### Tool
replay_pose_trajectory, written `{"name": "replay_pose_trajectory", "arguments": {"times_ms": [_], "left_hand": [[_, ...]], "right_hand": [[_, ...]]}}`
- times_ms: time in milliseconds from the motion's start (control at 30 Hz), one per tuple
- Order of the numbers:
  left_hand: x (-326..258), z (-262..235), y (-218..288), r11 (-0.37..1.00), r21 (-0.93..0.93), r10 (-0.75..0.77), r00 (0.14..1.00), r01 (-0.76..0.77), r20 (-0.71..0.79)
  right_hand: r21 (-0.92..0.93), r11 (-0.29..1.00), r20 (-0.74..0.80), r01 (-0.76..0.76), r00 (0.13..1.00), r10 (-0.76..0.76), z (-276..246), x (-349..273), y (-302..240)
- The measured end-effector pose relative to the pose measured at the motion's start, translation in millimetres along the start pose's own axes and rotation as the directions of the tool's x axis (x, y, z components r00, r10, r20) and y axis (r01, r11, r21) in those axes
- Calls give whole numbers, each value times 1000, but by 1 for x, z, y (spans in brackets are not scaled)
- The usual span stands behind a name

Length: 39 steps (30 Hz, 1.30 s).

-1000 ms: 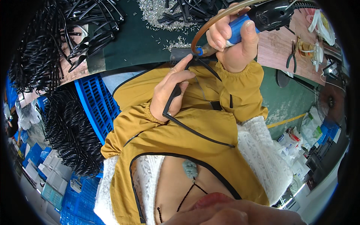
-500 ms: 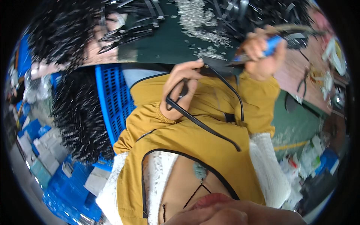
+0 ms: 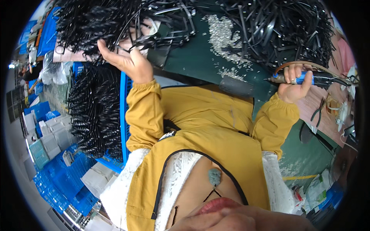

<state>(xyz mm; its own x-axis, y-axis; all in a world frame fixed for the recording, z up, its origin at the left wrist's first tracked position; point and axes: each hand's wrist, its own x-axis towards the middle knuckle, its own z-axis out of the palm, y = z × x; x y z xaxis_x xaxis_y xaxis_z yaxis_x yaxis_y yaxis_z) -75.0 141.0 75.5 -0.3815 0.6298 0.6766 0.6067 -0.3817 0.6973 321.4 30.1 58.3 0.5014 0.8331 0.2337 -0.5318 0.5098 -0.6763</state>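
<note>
My left hand is open at the near edge of the left heap of black plastic eyeglass frames, fingers stretched toward it. Nothing shows in its palm. On the right, my right hand is closed around a slim blue-and-black powered hand tool with a pointed metal tip facing left. A brown hose arches over the hand from the tool's front. Beyond that hand lies a heap of loose black eyeglass temples. Small silver metal pieces are scattered on the green tabletop between the heaps.
Beside my left arm, a blue plastic basket stands next to another heap of black frames. A dark flat pad sits at the table's front edge. Pliers lie at the right. Blue bins are on the floor at left.
My left hand has moved left to the heap and the black eyeglass frame it held is out of it. My right hand, still holding the tool, has moved lower and to the right.
</note>
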Motion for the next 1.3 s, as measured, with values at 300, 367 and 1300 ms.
{"name": "replay_pose_trajectory", "arguments": {"times_ms": [300,367,1300], "left_hand": [[3,10,14,806,337,221,777,-486,589],[5,17,17,803,305,284,779,-512,558],[63,305,233,929,-204,358,612,-309,705]], "right_hand": [[-184,983,47,5,999,4,-18,5,-16],[-479,877,-28,44,997,-66,-25,20,-29],[-797,373,410,476,879,-246,25,-77,1]]}}
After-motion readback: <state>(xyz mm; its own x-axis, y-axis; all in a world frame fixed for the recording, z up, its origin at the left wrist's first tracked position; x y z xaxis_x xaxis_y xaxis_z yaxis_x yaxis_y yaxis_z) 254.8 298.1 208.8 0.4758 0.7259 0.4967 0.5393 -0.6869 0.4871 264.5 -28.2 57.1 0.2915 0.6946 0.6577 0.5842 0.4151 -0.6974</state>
